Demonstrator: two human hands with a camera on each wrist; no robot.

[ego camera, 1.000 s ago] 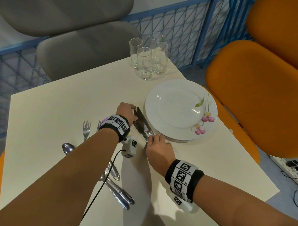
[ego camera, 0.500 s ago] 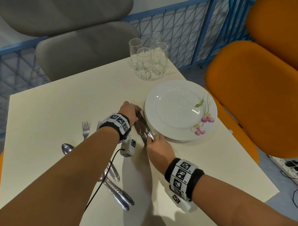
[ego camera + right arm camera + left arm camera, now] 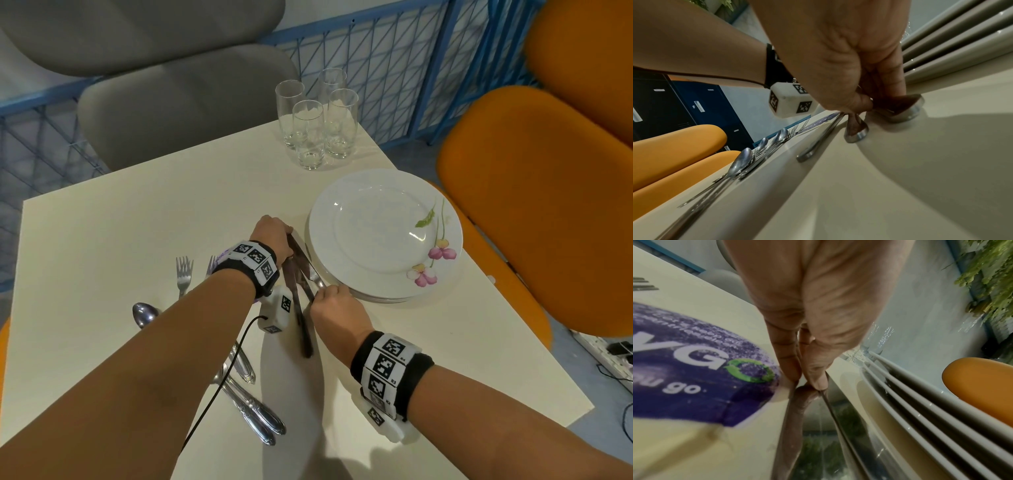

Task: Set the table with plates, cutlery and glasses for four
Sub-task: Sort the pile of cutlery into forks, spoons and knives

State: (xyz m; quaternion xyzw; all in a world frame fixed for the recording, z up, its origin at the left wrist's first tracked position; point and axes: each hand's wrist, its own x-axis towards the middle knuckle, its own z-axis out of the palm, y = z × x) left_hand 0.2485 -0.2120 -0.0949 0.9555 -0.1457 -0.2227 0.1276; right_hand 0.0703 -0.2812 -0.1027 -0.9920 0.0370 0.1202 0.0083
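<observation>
— Dominating the scene: a cream table (image 3: 102,222), an orange chair (image 3: 534,205) beside it, stacked plates (image 3: 383,233) and four glasses (image 3: 310,133) at its far edge.

— And the hands?

— Both work the knives (image 3: 301,270) just left of the plates. The left hand (image 3: 272,233) pinches the blade tips; the right hand (image 3: 337,311) curls its fingers round the handles.

— Other cutlery?

— Forks (image 3: 184,274) and spoons (image 3: 145,313) lie farther left.

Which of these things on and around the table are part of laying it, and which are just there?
For the job: plates, glasses, knives, forks, spoons.
Just there: purple packet, grey chair, orange chair, blue railing.
</observation>
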